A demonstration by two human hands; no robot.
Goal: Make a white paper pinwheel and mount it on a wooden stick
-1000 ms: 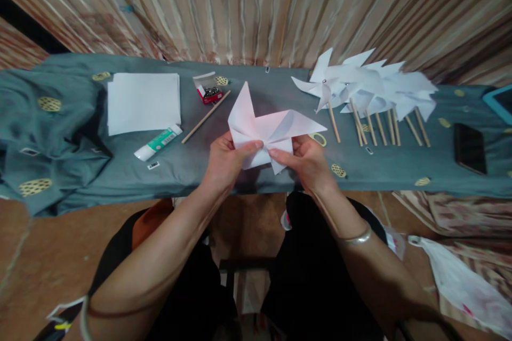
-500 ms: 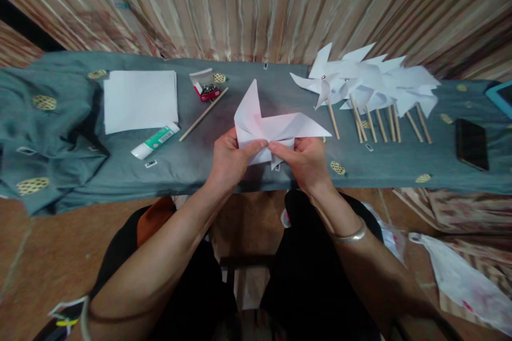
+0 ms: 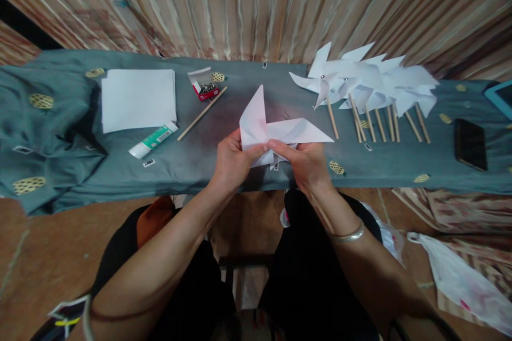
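A white paper pinwheel (image 3: pixel 286 130), without a stick, is held between both hands above the near part of the cloth-covered table. My left hand (image 3: pixel 234 162) grips its left side, thumb pressed near the centre. From the right, my right hand (image 3: pixel 310 165) pinches it, its thumb tip meeting the left one at the middle. One pointed blade stands up at the left and another reaches out to the right. The fingers beneath the paper are hidden. Beyond my left hand lie a wooden stick (image 3: pixel 202 113) and an open red-and-white box of metal pins (image 3: pixel 207 88).
Finished paper pinwheels (image 3: pixel 368 82) on sticks lie overlapping at the back right. A stack of white paper (image 3: pixel 138 98) and a glue tube (image 3: pixel 153 140) are on the left. A dark phone (image 3: pixel 470 144) rests at the right, near a blue-edged object (image 3: pixel 500 98). Bunched cloth (image 3: pixel 60 128) covers the left end.
The pinwheel has tilted slightly and shifted a little right and down in view. Both thumbs remain pressed at its centre.
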